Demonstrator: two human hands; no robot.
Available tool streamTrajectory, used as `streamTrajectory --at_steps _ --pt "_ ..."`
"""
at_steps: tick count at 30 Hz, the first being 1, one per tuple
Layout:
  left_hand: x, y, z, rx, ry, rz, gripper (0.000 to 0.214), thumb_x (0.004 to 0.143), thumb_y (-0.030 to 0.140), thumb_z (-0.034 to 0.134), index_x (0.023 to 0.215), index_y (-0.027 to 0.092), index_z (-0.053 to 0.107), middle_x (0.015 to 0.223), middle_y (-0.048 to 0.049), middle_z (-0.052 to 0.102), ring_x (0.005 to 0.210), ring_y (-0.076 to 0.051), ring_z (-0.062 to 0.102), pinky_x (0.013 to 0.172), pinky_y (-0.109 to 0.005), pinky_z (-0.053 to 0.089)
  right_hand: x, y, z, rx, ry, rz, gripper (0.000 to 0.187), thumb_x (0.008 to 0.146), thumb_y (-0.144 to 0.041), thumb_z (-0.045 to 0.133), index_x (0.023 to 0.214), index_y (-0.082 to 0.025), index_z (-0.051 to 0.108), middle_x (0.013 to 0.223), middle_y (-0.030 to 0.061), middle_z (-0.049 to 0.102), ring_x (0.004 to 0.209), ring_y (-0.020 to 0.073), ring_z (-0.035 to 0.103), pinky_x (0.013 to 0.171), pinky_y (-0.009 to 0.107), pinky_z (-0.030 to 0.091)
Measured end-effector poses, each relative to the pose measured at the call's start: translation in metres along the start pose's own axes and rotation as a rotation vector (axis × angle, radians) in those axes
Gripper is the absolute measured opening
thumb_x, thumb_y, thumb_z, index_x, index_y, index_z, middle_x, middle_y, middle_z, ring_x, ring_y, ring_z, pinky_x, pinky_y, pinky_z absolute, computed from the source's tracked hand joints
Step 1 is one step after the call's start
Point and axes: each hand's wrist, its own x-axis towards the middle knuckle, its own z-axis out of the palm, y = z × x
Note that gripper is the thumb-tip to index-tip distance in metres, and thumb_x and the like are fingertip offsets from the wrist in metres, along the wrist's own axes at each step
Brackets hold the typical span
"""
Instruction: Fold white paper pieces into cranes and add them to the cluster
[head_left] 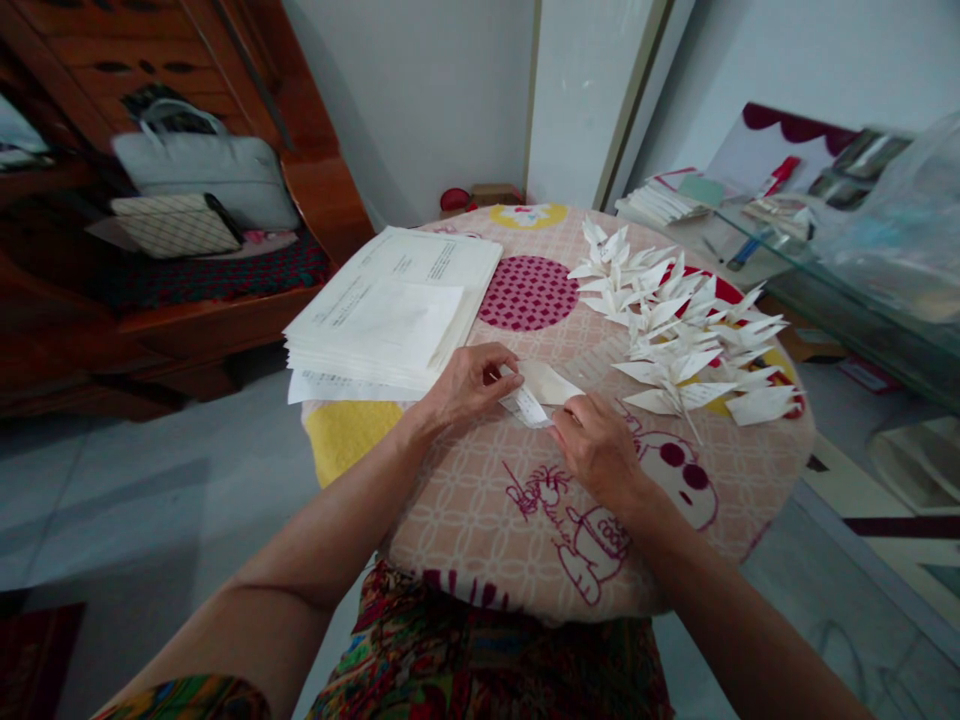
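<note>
A partly folded sheet of printed paper [550, 384] is held between my two hands above the round table's patterned cloth [480, 500]. My left hand [480, 378] pinches its left edge between thumb and fingers. At its lower right edge, my right hand [596, 440] is closed on the paper. Several folded white paper cranes [675, 310] lie crowded together on the right side of the table. Beyond my left hand sits a thick stack of printed sheets [360, 310], with a smaller blank-looking piece of paper [412, 322] on top.
To the right stands a glass shelf [840, 290] with papers, a red marker [780, 176] and a clear plastic bag [900, 220]. On the left, a wooden bench [322, 200] holds a grey handbag [210, 165] and a checked pouch [176, 225]. A white wall rises behind the table.
</note>
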Motion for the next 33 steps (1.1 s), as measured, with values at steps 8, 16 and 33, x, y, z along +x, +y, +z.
streamTrajectory --at_steps 8,16,33 --pt "0.001 -0.002 0.001 -0.011 -0.003 0.01 0.022 0.086 0.034 0.063 0.081 0.013 0.068 0.087 -0.0052 0.071 0.061 -0.008 0.056 0.056 -0.019 0.044 0.003 0.005 0.007 0.26 -0.006 -0.027 0.017 0.092 -0.012 0.054 0.089 -0.018 0.069 0.096 0.0116 0.067 0.092 0.0254 0.054 0.084 0.039 0.045" --pt "0.005 0.0 0.003 -0.085 -0.038 0.018 0.021 0.092 0.034 0.06 0.093 0.014 0.067 0.07 -0.0009 0.065 0.058 -0.009 0.055 0.054 -0.02 0.042 0.009 0.026 0.013 0.597 -0.033 0.131 0.022 0.09 -0.021 0.06 0.068 -0.019 0.058 0.074 0.0026 0.058 0.073 0.0175 0.054 0.068 0.03 0.039" --pt "0.013 -0.001 0.015 -0.015 -0.008 0.109 0.01 0.09 0.025 0.06 0.09 0.016 0.063 0.096 -0.006 0.071 0.072 -0.011 0.06 0.067 -0.025 0.049 0.021 0.017 0.009 0.623 -0.081 0.189 0.019 0.081 -0.025 0.061 0.063 -0.02 0.058 0.068 0.002 0.056 0.067 0.0173 0.051 0.064 0.03 0.037"
